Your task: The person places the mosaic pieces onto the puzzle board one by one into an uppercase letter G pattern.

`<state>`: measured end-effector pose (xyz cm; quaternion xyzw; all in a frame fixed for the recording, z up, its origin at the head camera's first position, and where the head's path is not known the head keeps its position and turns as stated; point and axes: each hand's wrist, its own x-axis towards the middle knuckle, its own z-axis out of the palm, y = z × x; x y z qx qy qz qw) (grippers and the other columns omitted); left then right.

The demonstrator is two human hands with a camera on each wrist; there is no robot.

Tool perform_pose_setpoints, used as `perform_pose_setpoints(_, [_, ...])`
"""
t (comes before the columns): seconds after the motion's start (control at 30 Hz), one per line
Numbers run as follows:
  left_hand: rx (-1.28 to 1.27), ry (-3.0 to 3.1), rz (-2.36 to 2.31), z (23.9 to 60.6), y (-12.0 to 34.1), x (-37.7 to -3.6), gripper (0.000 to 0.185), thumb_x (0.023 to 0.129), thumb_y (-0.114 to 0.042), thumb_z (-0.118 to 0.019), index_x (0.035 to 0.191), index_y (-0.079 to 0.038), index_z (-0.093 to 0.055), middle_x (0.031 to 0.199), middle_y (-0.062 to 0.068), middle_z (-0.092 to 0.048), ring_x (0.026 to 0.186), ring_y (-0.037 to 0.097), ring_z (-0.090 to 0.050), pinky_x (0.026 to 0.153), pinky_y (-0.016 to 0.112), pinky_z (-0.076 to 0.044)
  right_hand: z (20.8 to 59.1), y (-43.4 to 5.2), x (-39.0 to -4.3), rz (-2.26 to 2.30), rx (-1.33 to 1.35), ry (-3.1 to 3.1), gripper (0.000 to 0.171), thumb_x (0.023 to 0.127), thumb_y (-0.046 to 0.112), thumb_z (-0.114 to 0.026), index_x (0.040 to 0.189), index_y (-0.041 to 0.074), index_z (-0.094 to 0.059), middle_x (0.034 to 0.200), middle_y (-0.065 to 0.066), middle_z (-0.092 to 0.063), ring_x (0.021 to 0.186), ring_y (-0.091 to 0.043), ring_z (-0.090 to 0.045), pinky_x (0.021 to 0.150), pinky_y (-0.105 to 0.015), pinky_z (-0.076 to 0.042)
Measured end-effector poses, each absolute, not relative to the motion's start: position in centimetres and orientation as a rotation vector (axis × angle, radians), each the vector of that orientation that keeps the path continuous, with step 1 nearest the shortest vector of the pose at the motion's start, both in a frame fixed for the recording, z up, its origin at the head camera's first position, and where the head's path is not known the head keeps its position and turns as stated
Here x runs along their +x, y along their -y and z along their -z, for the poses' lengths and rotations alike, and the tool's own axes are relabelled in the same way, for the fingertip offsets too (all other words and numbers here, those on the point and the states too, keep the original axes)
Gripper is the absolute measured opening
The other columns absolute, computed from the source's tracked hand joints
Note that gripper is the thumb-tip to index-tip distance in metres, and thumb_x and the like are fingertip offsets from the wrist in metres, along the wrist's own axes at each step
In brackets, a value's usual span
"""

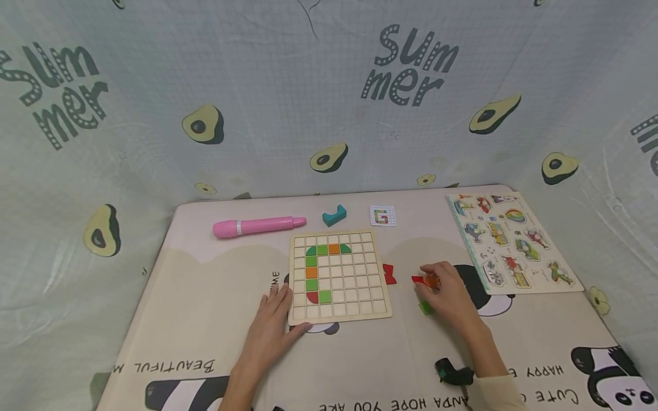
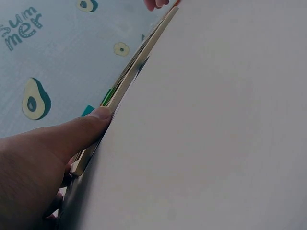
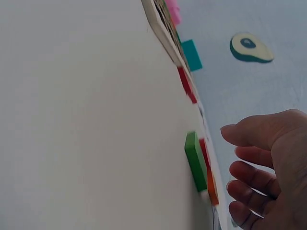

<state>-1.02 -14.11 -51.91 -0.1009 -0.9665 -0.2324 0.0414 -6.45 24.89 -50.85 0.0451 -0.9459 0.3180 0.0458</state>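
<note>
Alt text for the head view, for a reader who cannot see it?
A person's left hand rests against the near left corner of a wooden grid board, while the right hand reaches over loose red, orange and green pieces beside it. A pink pen lies behind the board.

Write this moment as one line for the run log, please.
left hand: rests on grid board edge | right hand: over orange piece, not gripping | green piece: on mat

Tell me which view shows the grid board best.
The head view: the whole grid board lies face up, its colored tiles readable. The left wrist view shows only its edge beside the left thumb; the right wrist view catches only a corner.
</note>
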Motion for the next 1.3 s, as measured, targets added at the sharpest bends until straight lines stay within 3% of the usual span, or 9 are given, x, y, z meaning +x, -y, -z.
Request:
perform_pose_setpoints(0.3, [-0.306, 2.966, 0.699, 51.8, 14.0, -1.1, 0.087, 0.083, -0.049, -0.076, 0.146, 0.003, -0.047, 0.156, 0.018, -0.043, 0.151, 0.038, -0.032, 0.127, 0.052, -0.026, 51.4, -27.2, -6.0, -0.969, 0.068, 2.914, 0.038, 0.092, 0.022, -0.069, 0.125, 0.004, -0.062, 0.122, -0.014, -0.058, 0.116, -0.032, -0.05, 0.101, -0.056, -0.052])
perform_pose_setpoints(0.7, [-0.305, 2.966, 0.71, 52.0, 14.0, -1.1, 0.086, 0.084, -0.05, -0.076, 0.146, 0.002, -0.048, 0.156, 0.018, -0.044, 0.15, 0.038, -0.033, 0.126, 0.052, -0.027, 51.6, -27.6, -6.0, -0.898, 0.031, 2.955, 0.032, 0.091, 0.019, -0.07, 0.117, 0.0, -0.07, 0.114, -0.016, -0.058, 0.105, -0.031, -0.05, 0.09, -0.05, -0.051])
perform_pose_setpoints(1.07, [-0.298, 2.945, 0.703, 52.1, 13.9, -0.9, 0.089, 0.081, -0.05, -0.078, 0.145, 0.002, -0.049, 0.156, 0.018, -0.045, 0.15, 0.038, -0.034, 0.126, 0.053, -0.028, 51.7, -27.7, -6.1, -0.939, 0.027, 2.954, 0.028, 0.092, 0.016, -0.068, 0.113, -0.001, -0.066, 0.117, -0.019, -0.059, 0.108, -0.034, -0.05, 0.095, -0.054, -0.051])
perform_pose_setpoints(1.17, [-0.296, 2.952, 0.705, 52.0, 13.9, -0.9, 0.088, 0.081, -0.05, -0.078, 0.146, 0.002, -0.048, 0.156, 0.018, -0.044, 0.15, 0.037, -0.033, 0.126, 0.052, -0.027, 51.6, -27.7, -6.1, -0.952, 0.028, 2.956, 0.027, 0.092, 0.016, -0.069, 0.114, 0.001, -0.065, 0.113, -0.017, -0.063, 0.102, -0.03, -0.053, 0.092, -0.049, -0.053])
perform_pose_setpoints(1.3, [-0.295, 2.959, 0.703, 52.0, 13.9, -1.0, 0.087, 0.083, -0.05, -0.076, 0.146, 0.003, -0.047, 0.156, 0.017, -0.044, 0.15, 0.037, -0.032, 0.127, 0.051, -0.026, 51.4, -27.6, -6.1, -0.973, 0.018, 2.952, 0.024, 0.092, 0.015, -0.069, 0.113, 0.004, -0.064, 0.102, -0.011, -0.067, 0.09, -0.022, -0.058, 0.08, -0.031, -0.055])
